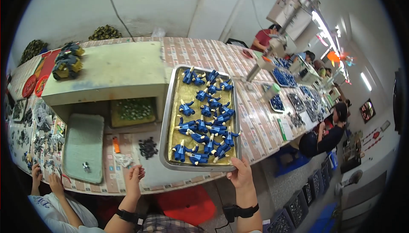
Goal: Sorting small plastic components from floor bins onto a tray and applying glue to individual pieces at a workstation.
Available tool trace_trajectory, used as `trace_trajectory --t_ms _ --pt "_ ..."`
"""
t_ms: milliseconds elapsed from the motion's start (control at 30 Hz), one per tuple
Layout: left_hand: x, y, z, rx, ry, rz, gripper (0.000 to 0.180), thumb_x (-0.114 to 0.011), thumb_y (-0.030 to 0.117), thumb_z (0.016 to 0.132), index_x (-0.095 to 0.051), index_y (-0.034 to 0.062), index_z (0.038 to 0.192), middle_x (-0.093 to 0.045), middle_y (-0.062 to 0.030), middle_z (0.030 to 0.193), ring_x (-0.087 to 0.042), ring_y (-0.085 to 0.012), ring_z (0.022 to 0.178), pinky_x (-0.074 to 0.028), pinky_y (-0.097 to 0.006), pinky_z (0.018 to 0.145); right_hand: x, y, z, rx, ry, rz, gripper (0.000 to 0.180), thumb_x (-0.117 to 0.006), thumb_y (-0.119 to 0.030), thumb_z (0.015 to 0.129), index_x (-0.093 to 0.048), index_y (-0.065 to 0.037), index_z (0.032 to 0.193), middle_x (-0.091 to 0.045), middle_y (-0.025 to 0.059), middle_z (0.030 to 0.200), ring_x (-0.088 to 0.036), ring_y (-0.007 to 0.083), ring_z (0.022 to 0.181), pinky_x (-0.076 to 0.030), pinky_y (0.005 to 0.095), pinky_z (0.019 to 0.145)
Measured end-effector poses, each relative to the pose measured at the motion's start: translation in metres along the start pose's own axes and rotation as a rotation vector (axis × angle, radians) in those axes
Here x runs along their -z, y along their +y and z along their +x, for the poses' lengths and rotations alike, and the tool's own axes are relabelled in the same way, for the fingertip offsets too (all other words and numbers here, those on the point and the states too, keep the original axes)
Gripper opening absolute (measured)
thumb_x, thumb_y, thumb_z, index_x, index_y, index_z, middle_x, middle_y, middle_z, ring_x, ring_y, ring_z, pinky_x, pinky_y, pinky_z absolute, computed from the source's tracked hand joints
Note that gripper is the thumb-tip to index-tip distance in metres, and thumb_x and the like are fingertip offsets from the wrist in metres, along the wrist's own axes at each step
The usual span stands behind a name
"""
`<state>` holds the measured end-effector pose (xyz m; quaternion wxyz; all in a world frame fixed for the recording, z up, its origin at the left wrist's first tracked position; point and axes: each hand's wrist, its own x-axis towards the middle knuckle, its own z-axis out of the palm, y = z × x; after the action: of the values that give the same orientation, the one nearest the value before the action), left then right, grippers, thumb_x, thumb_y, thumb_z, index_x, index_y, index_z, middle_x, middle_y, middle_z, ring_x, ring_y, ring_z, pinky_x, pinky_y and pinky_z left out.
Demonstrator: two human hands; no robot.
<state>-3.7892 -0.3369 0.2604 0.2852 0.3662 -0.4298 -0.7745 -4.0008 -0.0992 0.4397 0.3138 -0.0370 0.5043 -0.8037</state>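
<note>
My right hand [241, 172] grips the near right corner of a metal tray [164, 147], thumb over the rim. The tray is tilted, and a yellowish lining [179, 126] covers its bottom. Several small figure torsos [205, 110] in blue jackets, with pale necks and hands, lie on the lining. My left hand [135, 174] is free of the tray, near the table's front edge. Its fingers are loosely bent and somewhat apart, with nothing visible in them. A heap of small dark parts [148, 147] lies just beyond it, beside a crumpled white scrap [123, 160] and an orange tool [116, 144].
A pale box-like shelf [106, 77] bears toy vehicles [68, 62]; a tray of green parts [133, 111] is beneath it. A grey-green tray [84, 147] stands left. A co-worker's hands [55, 184] work there. A red stool [187, 205] is below; more people sit along the table at right.
</note>
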Motion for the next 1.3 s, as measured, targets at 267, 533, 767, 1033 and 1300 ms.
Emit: trace_trajectory --t_ms 267,533,767,1033,1300 --pt "-0.030 -0.069 -0.090 0.025 0.108 0.115 0.018 -0.048 0.021 0.089 -0.056 0.0071 0.097 -0.057 -0.0014 0.081 -0.055 -0.0091 0.071 -0.046 -0.023 0.065 0.183 0.025 -0.012 -0.012 0.047 0.069 0.019 -0.055 -0.014 0.081 -0.050 -0.001 0.095 -0.058 0.0041 0.066 -0.054 0.0104 0.045 -0.043 0.0208 0.039" --pt "-0.043 -0.081 -0.155 0.044 0.232 0.218 0.017 -0.047 0.018 0.089 -0.057 0.0062 0.097 -0.058 -0.0008 0.083 -0.055 -0.0079 0.073 -0.045 -0.022 0.067 0.321 0.094 0.049 -0.133 0.078 0.055 0.017 -0.056 -0.011 0.081 -0.052 -0.004 0.096 -0.059 0.0035 0.071 -0.054 0.0112 0.046 -0.043 0.0205 0.040" --pt "-0.026 -0.077 -0.202 -0.025 0.359 0.179 0.018 -0.047 0.016 0.089 -0.057 0.0044 0.098 -0.059 -0.0034 0.084 -0.056 -0.0097 0.075 -0.046 -0.023 0.069 0.334 0.096 0.079 -0.236 0.114 -0.195 0.017 -0.054 -0.016 0.084 -0.050 -0.004 0.095 -0.056 0.0039 0.068 -0.052 0.0137 0.043 -0.043 0.0232 0.036" --pt "0.004 -0.074 -0.254 -0.026 0.410 0.090 0.019 -0.045 0.016 0.089 -0.056 0.0041 0.100 -0.059 -0.0031 0.085 -0.057 -0.0099 0.076 -0.047 -0.024 0.070 0.331 0.113 0.065 -0.116 0.490 -0.334 0.033 -0.048 -0.030 0.087 -0.039 -0.011 0.111 -0.051 0.0073 0.083 -0.054 0.0171 0.054 -0.046 0.0239 0.043" --pt "0.087 -0.070 -0.366 -0.102 0.657 -0.082 0.019 -0.046 0.017 0.089 -0.055 0.0053 0.102 -0.058 -0.0037 0.085 -0.056 -0.0114 0.078 -0.047 -0.026 0.072 0.245 0.212 -0.024 -0.226 0.341 -0.393 0.010 -0.049 -0.018 0.084 -0.046 -0.011 0.091 -0.048 0.0042 0.061 -0.042 0.0108 0.040 -0.036 0.0215 0.036"
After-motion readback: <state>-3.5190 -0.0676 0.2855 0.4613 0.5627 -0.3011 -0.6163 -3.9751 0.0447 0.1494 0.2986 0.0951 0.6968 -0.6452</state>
